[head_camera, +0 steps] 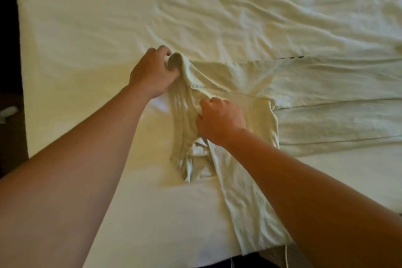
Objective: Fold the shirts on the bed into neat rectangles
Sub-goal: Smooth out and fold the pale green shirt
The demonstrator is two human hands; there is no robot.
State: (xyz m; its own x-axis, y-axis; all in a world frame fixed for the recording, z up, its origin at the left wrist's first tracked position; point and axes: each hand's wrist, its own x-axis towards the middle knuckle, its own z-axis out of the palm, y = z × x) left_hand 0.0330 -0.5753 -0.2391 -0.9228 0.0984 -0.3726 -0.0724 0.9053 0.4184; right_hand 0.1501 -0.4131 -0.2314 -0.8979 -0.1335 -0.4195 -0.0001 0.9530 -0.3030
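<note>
A pale cream shirt (pixel 243 85) lies spread across the middle and right of the bed (pixel 108 17), its body reaching toward the right edge. My left hand (pixel 152 74) grips a bunched fold of the shirt at its far left end and lifts it off the sheet. My right hand (pixel 217 121) pinches the shirt's fabric nearer to me, fingers curled into the cloth. A strip of the shirt hangs down under my right forearm toward the bed's near edge. The collar area with a white label (pixel 199 148) sits crumpled between my arms.
The bed's cream sheet is wrinkled, most at the far right (pixel 304 6). A dark floor strip runs along the left edge (pixel 10 72), with a small pale object (pixel 7 112) on it. The bed's near edge (pixel 152 264) lies at the bottom.
</note>
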